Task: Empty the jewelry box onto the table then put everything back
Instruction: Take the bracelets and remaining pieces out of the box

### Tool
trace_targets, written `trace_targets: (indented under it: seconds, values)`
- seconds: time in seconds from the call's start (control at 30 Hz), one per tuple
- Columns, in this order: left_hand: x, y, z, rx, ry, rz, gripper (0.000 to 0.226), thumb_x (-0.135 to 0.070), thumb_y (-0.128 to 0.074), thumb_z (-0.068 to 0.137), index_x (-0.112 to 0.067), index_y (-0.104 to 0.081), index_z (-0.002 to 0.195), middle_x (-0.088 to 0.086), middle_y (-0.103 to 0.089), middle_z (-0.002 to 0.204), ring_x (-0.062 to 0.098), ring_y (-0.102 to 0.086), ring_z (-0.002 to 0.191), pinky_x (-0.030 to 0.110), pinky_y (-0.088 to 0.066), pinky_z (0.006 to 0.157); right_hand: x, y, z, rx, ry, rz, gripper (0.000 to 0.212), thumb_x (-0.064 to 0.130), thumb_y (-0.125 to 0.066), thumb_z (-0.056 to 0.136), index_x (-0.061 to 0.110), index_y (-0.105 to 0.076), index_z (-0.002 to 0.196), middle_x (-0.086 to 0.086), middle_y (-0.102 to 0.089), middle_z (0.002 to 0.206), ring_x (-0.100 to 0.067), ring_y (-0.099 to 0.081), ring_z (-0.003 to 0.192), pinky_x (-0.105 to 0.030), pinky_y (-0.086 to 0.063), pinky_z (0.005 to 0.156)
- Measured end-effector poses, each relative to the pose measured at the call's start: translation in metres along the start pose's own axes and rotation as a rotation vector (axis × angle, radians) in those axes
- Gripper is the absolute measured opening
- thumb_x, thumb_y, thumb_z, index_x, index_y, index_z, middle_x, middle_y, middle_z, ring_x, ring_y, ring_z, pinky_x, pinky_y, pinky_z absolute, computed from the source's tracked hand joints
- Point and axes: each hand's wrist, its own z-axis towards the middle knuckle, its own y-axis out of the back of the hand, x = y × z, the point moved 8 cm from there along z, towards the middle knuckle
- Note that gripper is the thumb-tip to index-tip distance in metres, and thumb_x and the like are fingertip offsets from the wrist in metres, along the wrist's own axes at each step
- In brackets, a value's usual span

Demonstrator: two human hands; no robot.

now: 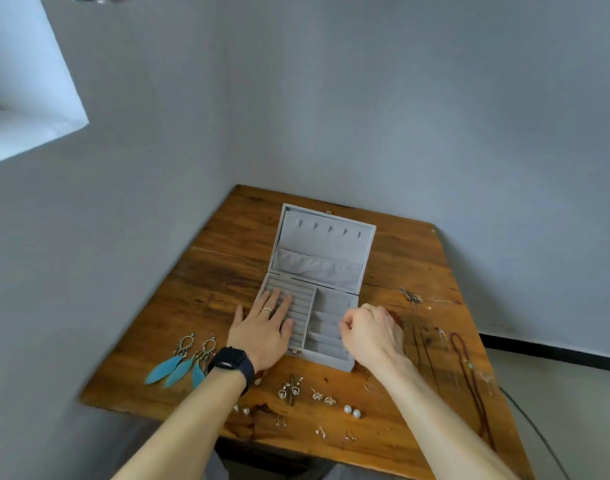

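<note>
Jewelry box (317, 258) open, mid-table (227, 265). Left hand (262, 330) lies flat on the ring rolls, fingers straight, likely steadying it. Right hand (369, 334) curled over the compartments beside a thin bangle (319, 323); whether it pinches anything cannot be told. Pieces probably light and tangle-prone: lift by hooks or clasps.

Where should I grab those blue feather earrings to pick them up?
Pinch each of the earrings by its metal hoop end, coming straight down from above. They lie flat on the table, hoops pointing away from you; the metal looks rigid, while the feathers would probably bend.
</note>
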Motion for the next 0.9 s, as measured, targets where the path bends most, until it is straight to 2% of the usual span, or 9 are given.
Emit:
trace_targets:
  seconds: [0.17, 0.23, 0.37, 0.43, 0.5, 0.57, 0.67, 0.77, 0.9]
  values:
    - [0.001, 0.002, -0.001, -0.024, 0.0, -0.025, 0.056, -0.047, -0.014, 0.104, -0.037, -0.002, 0.158, -0.011, 0.001, 0.167, 0.009, 0.007, 0.152, 0.054, -0.006, 0.122, 0.01, -0.017, 0.02, 0.165, -0.08, -0.182, 0.013, 0.032, -0.058, 0.093, 0.022, -0.058, 0.086, -0.006, -0.068, 0.106, -0.028, -0.063, 0.097, -0.031, -0.045, 0.068]
    - [0.004, 0.003, -0.002, -0.029, 0.003, -0.029, 0.056, -0.046, -0.015, 0.105, -0.037, -0.003, 0.159, -0.011, 0.001, 0.167, 0.009, 0.006, 0.152, 0.055, -0.007, 0.122, 0.014, -0.023, 0.023, 0.205, -0.087, -0.185, 0.01, 0.03, -0.058, 0.094, 0.02, -0.061, 0.095, -0.007, -0.067, 0.111, -0.029, -0.063, 0.099, -0.032, -0.042, 0.068]
    - [0.005, 0.001, -0.003, -0.027, 0.012, -0.036, 0.056, -0.046, -0.016, 0.105, -0.037, -0.004, 0.159, -0.01, 0.0, 0.167, 0.009, 0.005, 0.153, 0.056, -0.008, 0.121, 0.023, -0.037, 0.02, 0.325, -0.009, -0.241, 0.023, 0.022, -0.052, 0.097, 0.014, -0.061, 0.116, -0.01, -0.06, 0.124, -0.03, -0.059, 0.111, -0.033, -0.042, 0.073]
    - [0.003, 0.002, -0.004, -0.025, 0.01, -0.036, 0.056, -0.045, -0.016, 0.105, -0.037, -0.004, 0.159, -0.01, 0.0, 0.167, 0.01, 0.004, 0.153, 0.057, -0.008, 0.121, 0.02, -0.038, 0.017, 0.344, 0.014, -0.101, 0.024, 0.024, -0.045, 0.102, 0.012, -0.057, 0.119, -0.009, -0.054, 0.126, -0.029, -0.055, 0.113, -0.032, -0.04, 0.078]
    - [0.004, 0.004, -0.005, -0.029, 0.011, -0.03, 0.056, -0.045, -0.016, 0.105, -0.037, -0.004, 0.159, -0.01, 0.0, 0.167, 0.01, 0.004, 0.153, 0.057, -0.008, 0.121, 0.013, -0.03, 0.013, 0.312, 0.013, 0.143, 0.015, 0.026, -0.04, 0.105, 0.019, -0.053, 0.105, -0.002, -0.05, 0.116, -0.021, -0.054, 0.103, -0.033, -0.042, 0.081]
    - [0.005, 0.005, -0.005, -0.033, 0.014, -0.026, 0.055, -0.045, -0.015, 0.105, -0.037, -0.004, 0.159, -0.01, 0.001, 0.167, 0.009, 0.004, 0.153, 0.057, -0.006, 0.121, 0.006, -0.018, 0.007, 0.256, 0.003, 0.345, 0.015, 0.026, -0.039, 0.106, 0.024, -0.047, 0.093, 0.002, -0.048, 0.105, -0.01, -0.052, 0.091, -0.027, -0.042, 0.074]
    - [0.005, 0.005, -0.005, -0.025, 0.012, -0.025, 0.055, -0.045, -0.015, 0.105, -0.037, -0.003, 0.159, -0.01, 0.002, 0.167, 0.01, 0.005, 0.153, 0.057, -0.004, 0.121, -0.008, 0.003, -0.005, 0.163, -0.019, 0.47, 0.015, 0.029, -0.039, 0.106, 0.03, -0.045, 0.093, 0.007, -0.056, 0.099, -0.004, -0.054, 0.088, -0.021, -0.039, 0.064]
    - [0.008, 0.006, -0.005, -0.021, 0.021, -0.025, 0.055, -0.045, -0.015, 0.105, -0.037, -0.004, 0.159, -0.011, 0.001, 0.167, 0.009, 0.005, 0.153, 0.057, -0.004, 0.121, -0.027, 0.024, -0.025, 0.017, -0.087, 0.608, 0.014, 0.026, -0.041, 0.105, 0.03, -0.048, 0.093, 0.006, -0.064, 0.088, -0.008, -0.062, 0.079, -0.03, -0.052, 0.066]
    - [0.012, 0.008, -0.004, -0.021, 0.026, -0.019, 0.055, -0.045, -0.015, 0.105, -0.038, -0.004, 0.158, -0.012, 0.001, 0.167, 0.008, 0.004, 0.153, 0.056, -0.005, 0.121, -0.049, 0.037, -0.063, -0.032, -0.153, 0.703, 0.014, 0.021, -0.047, 0.104, 0.025, -0.054, 0.092, 0.003, -0.067, 0.082, -0.006, -0.064, 0.071, -0.022, -0.055, 0.062]
